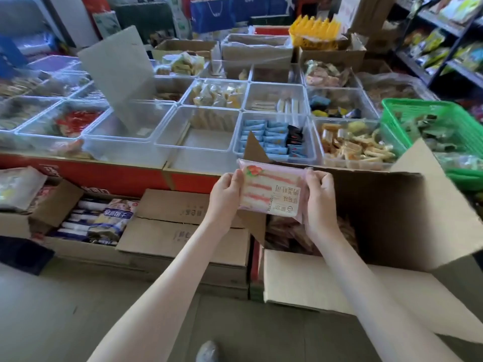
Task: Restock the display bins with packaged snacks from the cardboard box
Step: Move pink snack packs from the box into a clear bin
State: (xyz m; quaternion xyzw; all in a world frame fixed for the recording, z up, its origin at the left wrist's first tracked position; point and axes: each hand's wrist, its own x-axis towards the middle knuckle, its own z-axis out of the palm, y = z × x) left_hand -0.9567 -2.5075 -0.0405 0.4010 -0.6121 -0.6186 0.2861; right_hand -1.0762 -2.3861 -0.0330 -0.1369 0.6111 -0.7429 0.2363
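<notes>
Pink-striped snack packet point(271, 190) is held over the open cardboard box point(386, 220), gripped at opposite edges by the left hand point(226, 190) and right hand point(320, 194). Further packets point(287, 236) lie inside the box. Clear display bins point(196, 150) stand beyond the box, variously stocked; a green basket point(389, 121) sits beyond its right flap.

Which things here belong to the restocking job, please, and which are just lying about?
In the job: pink snack packet, held by left hand and right hand; open cardboard box; clear display bins.
Lying about: green basket; blue gift bag.
</notes>
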